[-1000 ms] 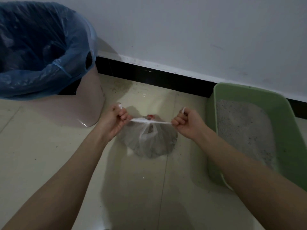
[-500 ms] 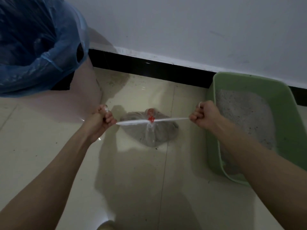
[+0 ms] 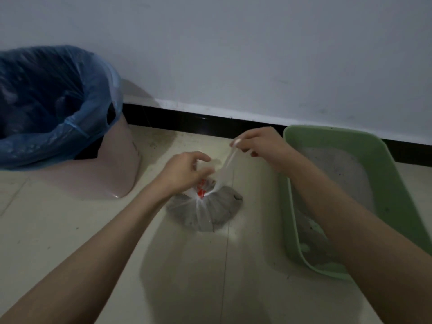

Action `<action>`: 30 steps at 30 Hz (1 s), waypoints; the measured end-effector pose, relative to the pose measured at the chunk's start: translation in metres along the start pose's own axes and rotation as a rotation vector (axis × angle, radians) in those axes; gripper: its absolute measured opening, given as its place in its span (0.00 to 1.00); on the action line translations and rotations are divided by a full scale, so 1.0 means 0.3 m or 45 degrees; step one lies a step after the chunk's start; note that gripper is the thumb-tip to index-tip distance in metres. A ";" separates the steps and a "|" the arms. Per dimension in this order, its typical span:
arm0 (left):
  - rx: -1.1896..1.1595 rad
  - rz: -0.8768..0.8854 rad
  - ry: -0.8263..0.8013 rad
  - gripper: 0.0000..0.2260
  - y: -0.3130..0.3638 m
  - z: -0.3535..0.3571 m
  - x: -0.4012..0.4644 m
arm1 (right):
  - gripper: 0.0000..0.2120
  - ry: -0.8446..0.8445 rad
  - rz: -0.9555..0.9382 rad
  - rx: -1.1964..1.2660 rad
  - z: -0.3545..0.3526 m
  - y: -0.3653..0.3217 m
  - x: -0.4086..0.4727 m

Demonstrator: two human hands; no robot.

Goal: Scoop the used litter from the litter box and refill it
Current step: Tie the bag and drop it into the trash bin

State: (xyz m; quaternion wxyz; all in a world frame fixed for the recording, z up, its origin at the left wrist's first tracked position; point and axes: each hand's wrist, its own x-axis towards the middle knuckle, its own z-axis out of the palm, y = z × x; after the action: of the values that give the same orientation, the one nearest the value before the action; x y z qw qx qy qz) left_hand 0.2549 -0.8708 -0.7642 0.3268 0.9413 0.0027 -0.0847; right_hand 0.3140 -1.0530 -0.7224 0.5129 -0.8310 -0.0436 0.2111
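On the far left stands a pink bin (image 3: 121,169) with a blue liner (image 3: 46,108) hanging over its rim. It sits against the wall, well apart from the green box.

Next comes the left hand (image 3: 184,171). Its fingers are bent over the top of the clear bag (image 3: 210,211) and seem to hold the loose plastic by the knot, though blur hides just how they grip. A moment ago this hand was out wide, pulling one bag ear hard to the left. Now it has come back in, right above the knot.

The bag lies on the floor tiles (image 3: 93,242), between the bin and the box. It is full of grey used litter. Its neck is bunched tight, with a bit of red (image 3: 201,190) showing there.

The right hand (image 3: 259,146) pinches the other bag ear and lifts it up and a little back. Before, it was pulling straight out to the right.

So the first hard pull looks done, and I think a second knot is being started. Once the bag is closed, it can go in the bin.

On the far right is the green litter box (image 3: 397,195), beside the bag, with grey litter (image 3: 339,174) inside. It probably needs fresh litter later.
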 end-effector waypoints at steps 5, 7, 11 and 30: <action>-0.137 -0.059 -0.231 0.12 0.133 0.023 0.052 | 0.05 -0.026 -0.161 -0.039 0.023 -0.069 -0.013; -0.232 -0.116 -0.190 0.15 0.122 0.016 0.055 | 0.06 0.020 -0.131 0.060 0.014 -0.055 -0.011; -0.996 -0.519 -0.086 0.15 0.069 -0.017 0.053 | 0.16 -0.024 0.065 -0.014 0.053 0.058 -0.016; -2.018 -1.055 -0.068 0.17 -0.061 -0.050 0.096 | 0.14 -0.157 -0.217 -0.658 0.409 0.268 0.031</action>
State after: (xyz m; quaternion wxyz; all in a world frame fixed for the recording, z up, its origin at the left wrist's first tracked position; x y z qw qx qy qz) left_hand 0.2844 -0.8486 -0.7686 0.8242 0.3604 0.3926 -0.1913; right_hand 0.2625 -0.9857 -0.8424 0.2961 -0.9132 -0.1970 0.1990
